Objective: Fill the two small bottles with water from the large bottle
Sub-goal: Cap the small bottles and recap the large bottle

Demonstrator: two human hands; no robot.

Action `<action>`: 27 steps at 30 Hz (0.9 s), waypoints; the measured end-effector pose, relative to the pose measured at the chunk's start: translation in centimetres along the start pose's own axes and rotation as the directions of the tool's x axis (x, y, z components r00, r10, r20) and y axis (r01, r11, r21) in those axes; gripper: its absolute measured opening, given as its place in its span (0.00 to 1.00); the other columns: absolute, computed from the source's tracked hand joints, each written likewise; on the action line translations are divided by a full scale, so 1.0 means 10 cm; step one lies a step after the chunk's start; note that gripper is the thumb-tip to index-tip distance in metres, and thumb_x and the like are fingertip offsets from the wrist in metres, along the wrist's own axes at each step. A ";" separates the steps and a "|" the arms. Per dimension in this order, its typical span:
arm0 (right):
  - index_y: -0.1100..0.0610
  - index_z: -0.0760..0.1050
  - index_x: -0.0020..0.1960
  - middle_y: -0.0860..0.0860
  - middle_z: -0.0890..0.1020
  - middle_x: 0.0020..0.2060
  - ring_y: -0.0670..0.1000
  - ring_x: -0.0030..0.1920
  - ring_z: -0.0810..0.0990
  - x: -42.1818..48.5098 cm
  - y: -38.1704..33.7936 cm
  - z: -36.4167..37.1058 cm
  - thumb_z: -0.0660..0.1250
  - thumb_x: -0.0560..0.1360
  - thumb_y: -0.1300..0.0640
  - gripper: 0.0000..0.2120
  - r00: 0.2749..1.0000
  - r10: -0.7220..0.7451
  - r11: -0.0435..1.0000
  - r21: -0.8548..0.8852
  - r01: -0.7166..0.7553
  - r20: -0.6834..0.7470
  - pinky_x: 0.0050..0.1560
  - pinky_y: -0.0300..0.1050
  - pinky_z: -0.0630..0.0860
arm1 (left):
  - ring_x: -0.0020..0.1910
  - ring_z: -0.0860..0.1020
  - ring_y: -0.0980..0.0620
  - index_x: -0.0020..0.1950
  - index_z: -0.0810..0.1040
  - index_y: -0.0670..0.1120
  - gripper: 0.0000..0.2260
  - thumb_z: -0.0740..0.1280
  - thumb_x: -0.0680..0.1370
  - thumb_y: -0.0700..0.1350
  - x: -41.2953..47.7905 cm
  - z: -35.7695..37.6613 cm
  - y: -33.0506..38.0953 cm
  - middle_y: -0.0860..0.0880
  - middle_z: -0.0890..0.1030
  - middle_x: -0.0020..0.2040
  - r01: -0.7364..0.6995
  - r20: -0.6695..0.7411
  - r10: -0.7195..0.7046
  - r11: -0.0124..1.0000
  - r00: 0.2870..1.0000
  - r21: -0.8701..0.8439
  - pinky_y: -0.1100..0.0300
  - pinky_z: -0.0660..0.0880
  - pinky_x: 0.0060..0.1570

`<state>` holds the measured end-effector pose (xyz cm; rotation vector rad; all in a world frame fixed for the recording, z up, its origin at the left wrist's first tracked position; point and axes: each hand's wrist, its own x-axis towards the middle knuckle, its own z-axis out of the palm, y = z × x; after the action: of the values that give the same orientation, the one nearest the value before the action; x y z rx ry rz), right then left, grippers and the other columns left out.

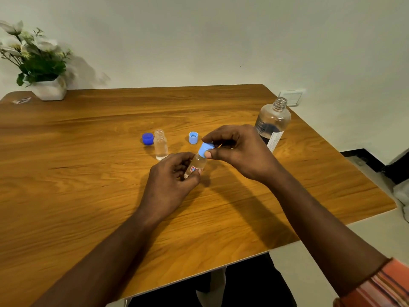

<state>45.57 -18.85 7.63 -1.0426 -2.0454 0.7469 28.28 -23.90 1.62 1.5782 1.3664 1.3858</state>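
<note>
Gripping a tilted small bottle [195, 166], the left hand [170, 185] steadies it; the right hand [241, 151] pinches its light-blue cap [205, 149].

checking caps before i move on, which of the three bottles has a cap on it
Only the small labelled bottle held in the left hand, its light blue cap pinched by the right hand; the others stand uncapped.
</note>
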 end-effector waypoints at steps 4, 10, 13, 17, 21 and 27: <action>0.56 0.81 0.57 0.46 0.83 0.49 0.43 0.45 0.81 -0.01 0.00 0.02 0.76 0.70 0.54 0.16 0.999 0.035 0.999 0.010 -0.035 -0.033 0.45 0.41 0.79 | 0.45 0.81 0.61 0.53 0.79 0.55 0.17 0.74 0.70 0.37 0.00 0.00 -0.01 0.56 0.83 0.48 -0.011 0.002 0.011 1.000 1.000 0.011 0.64 0.79 0.47; 0.58 0.80 0.58 0.48 0.83 0.52 0.42 0.52 0.82 -0.04 0.03 0.02 0.68 0.73 0.68 0.15 0.998 0.061 0.987 0.151 -0.055 -0.030 0.54 0.37 0.77 | 0.44 0.81 0.60 0.53 0.79 0.54 0.17 0.74 0.70 0.37 0.02 0.01 -0.03 0.55 0.83 0.46 0.014 -0.008 -0.014 1.000 1.000 -0.020 0.60 0.79 0.48; 0.61 0.82 0.55 0.51 0.84 0.50 0.44 0.51 0.83 -0.04 0.06 0.06 0.71 0.73 0.66 0.11 0.996 0.066 0.985 0.161 -0.056 -0.057 0.52 0.38 0.78 | 0.43 0.82 0.60 0.51 0.79 0.57 0.18 0.74 0.70 0.37 0.02 0.01 -0.03 0.56 0.83 0.46 0.015 -0.006 -0.015 1.000 1.000 -0.020 0.58 0.80 0.48; 0.62 0.82 0.49 0.54 0.85 0.42 0.53 0.44 0.83 -0.06 0.10 0.11 0.75 0.70 0.60 0.09 0.987 0.087 0.982 0.179 -0.062 -0.136 0.45 0.48 0.79 | 0.43 0.82 0.58 0.50 0.77 0.61 0.17 0.73 0.68 0.42 0.01 0.00 -0.02 0.55 0.83 0.46 -0.002 -0.003 0.002 1.000 1.000 0.003 0.55 0.80 0.47; 0.59 0.81 0.51 0.49 0.84 0.44 0.44 0.43 0.81 -0.08 0.17 0.13 0.71 0.73 0.62 0.07 0.982 0.095 0.963 0.266 -0.049 -0.165 0.43 0.38 0.76 | 0.42 0.81 0.58 0.52 0.79 0.57 0.15 0.72 0.67 0.45 0.01 0.00 -0.03 0.54 0.83 0.45 0.018 0.000 -0.018 1.000 1.000 -0.011 0.55 0.80 0.47; 0.62 0.81 0.54 0.48 0.84 0.46 0.42 0.48 0.83 -0.10 0.20 0.12 0.70 0.72 0.69 0.11 0.990 0.064 0.959 0.282 -0.026 -0.126 0.47 0.35 0.76 | 0.40 0.81 0.58 0.51 0.80 0.54 0.15 0.73 0.68 0.40 0.02 0.01 -0.03 0.53 0.83 0.44 0.012 -0.005 -0.012 1.000 1.000 -0.002 0.57 0.80 0.44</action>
<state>45.86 -18.86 5.13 -0.9518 -1.7469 0.9333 28.29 -23.64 1.41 1.5639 1.3742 1.3844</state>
